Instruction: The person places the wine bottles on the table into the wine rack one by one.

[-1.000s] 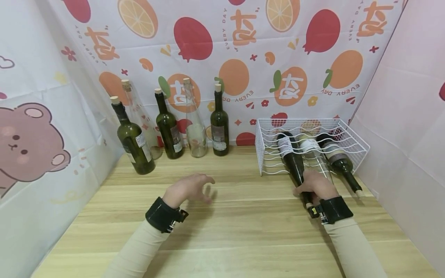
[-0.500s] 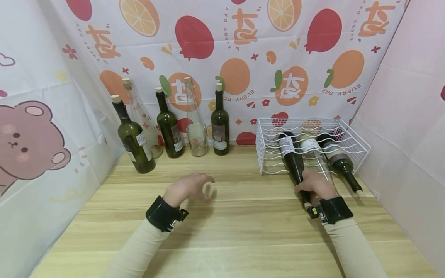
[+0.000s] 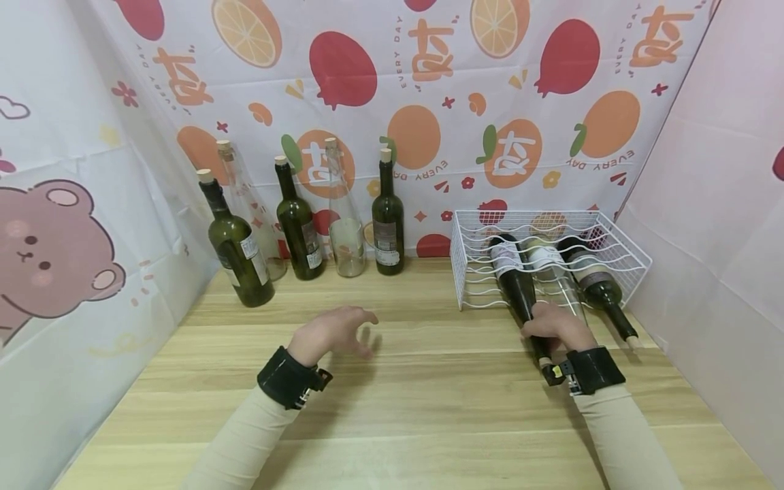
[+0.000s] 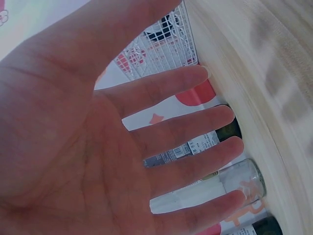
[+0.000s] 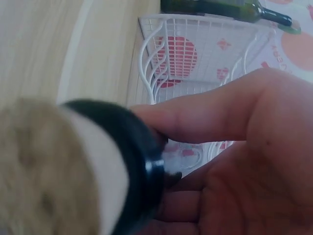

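My right hand (image 3: 560,327) grips the neck of a dark wine bottle (image 3: 519,286) lying in a white wire wine rack (image 3: 468,219). Up close in the right wrist view, the bottle's cork (image 5: 44,171) points at the camera, with thumb and fingers around the neck behind it. Beside it in the rack lie a clear glass bottle (image 3: 548,260), partly covered by my hand, and a green wine bottle (image 3: 603,292) with its neck poking out front. My left hand (image 3: 333,331) hovers over the wooden table, fingers spread and holding nothing.
Several corked bottles stand along the back: a green one (image 3: 239,262) at far left, a clear one (image 3: 262,248) behind it, another green (image 3: 300,235), another clear (image 3: 347,248), and a green one (image 3: 387,235) nearest the rack. Printed cloth (image 3: 343,68) walls the table (image 3: 392,408).
Almost everything holds still. My right thumb has shifted very slightly to the right at the bottle's neck; the left hand stays where it was.
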Demonstrator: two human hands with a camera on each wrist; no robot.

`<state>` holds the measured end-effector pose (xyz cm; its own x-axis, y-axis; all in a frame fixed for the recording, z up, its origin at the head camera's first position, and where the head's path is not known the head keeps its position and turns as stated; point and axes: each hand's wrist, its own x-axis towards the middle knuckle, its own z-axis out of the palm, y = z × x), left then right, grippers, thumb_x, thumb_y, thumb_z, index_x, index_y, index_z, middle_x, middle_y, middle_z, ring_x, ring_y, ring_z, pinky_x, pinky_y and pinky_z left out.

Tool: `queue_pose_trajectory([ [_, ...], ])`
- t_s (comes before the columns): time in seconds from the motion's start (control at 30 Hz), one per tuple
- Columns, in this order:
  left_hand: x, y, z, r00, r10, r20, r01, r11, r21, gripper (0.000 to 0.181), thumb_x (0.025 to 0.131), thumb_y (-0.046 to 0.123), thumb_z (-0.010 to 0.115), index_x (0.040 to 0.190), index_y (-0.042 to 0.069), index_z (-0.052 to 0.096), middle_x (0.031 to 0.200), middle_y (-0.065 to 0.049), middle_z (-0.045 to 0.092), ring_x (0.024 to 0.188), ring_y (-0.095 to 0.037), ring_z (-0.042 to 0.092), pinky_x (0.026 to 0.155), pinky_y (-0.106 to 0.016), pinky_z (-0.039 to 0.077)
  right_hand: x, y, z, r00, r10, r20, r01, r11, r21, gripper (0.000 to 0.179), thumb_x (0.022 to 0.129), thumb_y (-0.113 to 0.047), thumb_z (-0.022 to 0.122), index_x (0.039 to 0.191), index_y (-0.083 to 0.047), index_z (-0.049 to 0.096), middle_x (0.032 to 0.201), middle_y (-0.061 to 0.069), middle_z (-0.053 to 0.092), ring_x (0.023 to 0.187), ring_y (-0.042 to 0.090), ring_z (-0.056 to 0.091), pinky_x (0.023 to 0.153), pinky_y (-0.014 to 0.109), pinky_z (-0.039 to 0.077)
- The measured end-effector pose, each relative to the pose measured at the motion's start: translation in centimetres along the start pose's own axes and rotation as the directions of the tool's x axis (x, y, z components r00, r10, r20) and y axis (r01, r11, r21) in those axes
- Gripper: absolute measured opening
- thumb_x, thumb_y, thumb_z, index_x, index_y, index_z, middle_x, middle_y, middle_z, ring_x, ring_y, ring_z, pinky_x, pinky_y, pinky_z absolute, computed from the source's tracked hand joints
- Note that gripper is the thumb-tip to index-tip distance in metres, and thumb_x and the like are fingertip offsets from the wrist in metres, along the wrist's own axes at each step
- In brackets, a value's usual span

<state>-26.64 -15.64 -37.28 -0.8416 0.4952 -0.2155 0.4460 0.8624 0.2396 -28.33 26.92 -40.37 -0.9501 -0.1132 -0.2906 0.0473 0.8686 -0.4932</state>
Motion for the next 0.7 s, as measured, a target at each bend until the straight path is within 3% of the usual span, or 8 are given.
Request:
queue_pose_trajectory([
  [0.5,0.10,0.00,0.12,1.000,-0.001,0.003,0.001,1.000,0.010,0.067,0.081,0.032,0.088,0.138,0.008,0.062,0.143,-0.016,0.063,0.133,-0.037,0.059,0.111,-0.053,0.049,-0.11,0.47,-0.54,0.996,0.001,0.092,-0.018,0.983,0.185,0.022,0.084,-0.011,0.062,0.098,0.002,0.050,0.088,0.013,0.058,0.067,0.021,0.065,0.060,0.034,0.060],
  [0.7,0.13,0.06,0.15,1.000,0.000,0.003,0.000,1.000,0.010,0.066,0.081,0.032,0.087,0.137,0.009,0.062,0.143,-0.016,0.063,0.133,-0.037,0.059,0.111,-0.053,0.049,-0.17,0.11,-0.14,0.998,0.010,0.066,-0.015,0.996,0.086,0.024,0.083,-0.013,0.068,0.094,-0.001,0.051,0.086,0.012,0.060,0.064,0.021,0.066,0.055,0.033,0.059],
])
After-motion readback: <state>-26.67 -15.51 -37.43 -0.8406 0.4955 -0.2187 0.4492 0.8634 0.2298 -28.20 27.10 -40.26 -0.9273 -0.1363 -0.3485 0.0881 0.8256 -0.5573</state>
